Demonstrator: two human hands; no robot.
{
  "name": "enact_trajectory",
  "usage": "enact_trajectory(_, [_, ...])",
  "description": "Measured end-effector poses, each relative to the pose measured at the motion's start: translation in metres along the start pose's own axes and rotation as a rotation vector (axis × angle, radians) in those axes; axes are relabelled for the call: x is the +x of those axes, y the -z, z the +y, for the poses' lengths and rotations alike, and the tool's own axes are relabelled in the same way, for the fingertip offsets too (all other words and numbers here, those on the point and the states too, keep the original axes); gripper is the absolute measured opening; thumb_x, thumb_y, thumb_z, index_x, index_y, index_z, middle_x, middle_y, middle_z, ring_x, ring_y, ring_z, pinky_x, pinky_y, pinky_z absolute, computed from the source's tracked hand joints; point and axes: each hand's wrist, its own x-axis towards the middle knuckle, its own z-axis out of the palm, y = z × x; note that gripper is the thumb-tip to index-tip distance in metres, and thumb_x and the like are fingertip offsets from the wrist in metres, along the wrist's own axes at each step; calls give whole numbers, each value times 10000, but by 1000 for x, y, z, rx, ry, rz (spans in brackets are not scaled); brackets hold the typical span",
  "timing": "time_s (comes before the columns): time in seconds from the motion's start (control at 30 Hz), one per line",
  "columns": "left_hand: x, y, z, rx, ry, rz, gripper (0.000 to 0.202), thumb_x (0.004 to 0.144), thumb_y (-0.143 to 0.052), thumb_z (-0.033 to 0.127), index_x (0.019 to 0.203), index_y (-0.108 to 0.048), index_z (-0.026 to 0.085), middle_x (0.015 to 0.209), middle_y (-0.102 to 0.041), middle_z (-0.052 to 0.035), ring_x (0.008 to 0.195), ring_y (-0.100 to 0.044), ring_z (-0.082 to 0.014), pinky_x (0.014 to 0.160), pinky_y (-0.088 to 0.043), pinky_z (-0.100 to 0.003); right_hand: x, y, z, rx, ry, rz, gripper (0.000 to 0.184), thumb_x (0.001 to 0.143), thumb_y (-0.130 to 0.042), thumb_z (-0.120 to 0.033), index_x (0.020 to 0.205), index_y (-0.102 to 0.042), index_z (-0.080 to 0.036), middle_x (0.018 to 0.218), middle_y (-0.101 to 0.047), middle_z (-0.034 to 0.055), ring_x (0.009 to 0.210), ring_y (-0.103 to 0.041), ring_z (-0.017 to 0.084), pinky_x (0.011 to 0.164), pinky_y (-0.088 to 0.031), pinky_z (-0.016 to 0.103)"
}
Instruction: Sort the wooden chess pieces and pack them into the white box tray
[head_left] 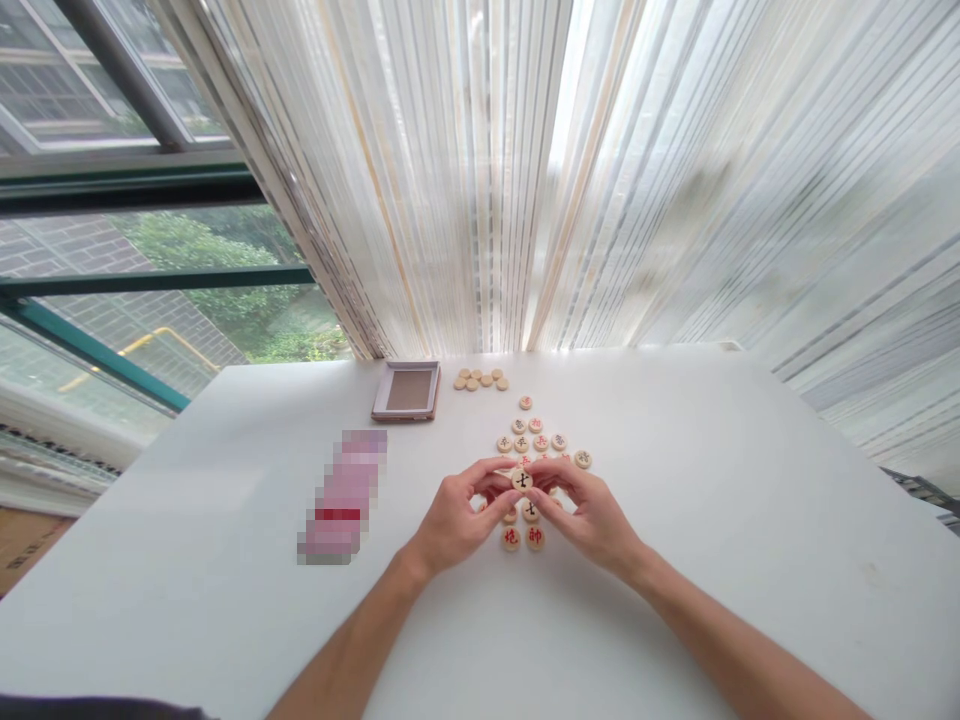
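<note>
Both hands meet over tabletop (pixel 720 560), fingers pinched: left hand (pixel 452 512) and right hand (pixel 590 507) hold one round piece (pixel 523 482) between them, black character facing the camera, raised above the other pieces. Under and around the hands, marked pieces sit in rows, some hidden by fingers. Nearest the person, two red-marked discs (pixel 511 539) side by side; black-marked disc (pixel 583 459) just beyond right hand's fingers; lone red-marked disc (pixel 526 403) at far tip. Farther back, plain-faced discs (pixel 487 380) in a cluster, shallow box (pixel 412 392) left of them. Pixelated pink item (pixel 349 485) left of left hand.
</note>
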Motion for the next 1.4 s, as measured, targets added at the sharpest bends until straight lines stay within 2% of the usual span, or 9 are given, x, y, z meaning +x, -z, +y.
enact_trajectory(0.27, [0,0,-2,67,-47,-11,286,928,-666,304,1201,-667,218,956,-757,-38,838,-719,-169,820,-573,-299,-2,2,0,2,-24,-23,158,962,-612,-275,1108,-659,-237,978,-720,50,870,-692,188,822,-579,338])
enact_trajectory(0.67, [0,0,-6,125,-121,-47,278,925,-668,266,1201,-661,234,979,-747,-16,819,-702,-138,791,-573,-261,0,3,-1,64,-105,-81,125,932,-658,-307,1021,-647,-220,873,-701,31,791,-676,176,735,-564,311])
enact_trajectory(0.8, [-2,-2,-6,165,-172,-53,257,922,-667,223,1178,-665,221,1001,-762,-17,848,-714,-135,814,-576,-249,0,1,1,67,-149,-65,142,909,-695,-340,948,-649,-212,826,-709,26,744,-673,169,668,-544,287])
enact_trajectory(0.93, [-3,-3,-5,214,-202,-64,239,928,-658,214,1167,-666,222,999,-767,-11,854,-713,-132,824,-572,-245,-1,1,-1,35,-162,-44,155,925,-673,-365,903,-653,-212,794,-714,23,737,-678,173,681,-541,292])
enact_trajectory(1.2, [-2,0,-3,241,-164,-57,254,924,-651,232,1177,-665,226,1010,-760,-29,859,-706,-160,837,-575,-287,-3,2,2,-33,-118,-32,148,979,-588,-348,962,-664,-222,836,-720,29,767,-679,179,704,-547,299])
enact_trajectory(1.4, [-1,0,-3,209,-149,-28,273,934,-641,281,1197,-664,213,1002,-754,-50,837,-697,-165,812,-581,-297,-2,4,0,-37,-77,-48,134,990,-556,-286,1044,-664,-229,932,-726,43,853,-695,189,783,-572,316])
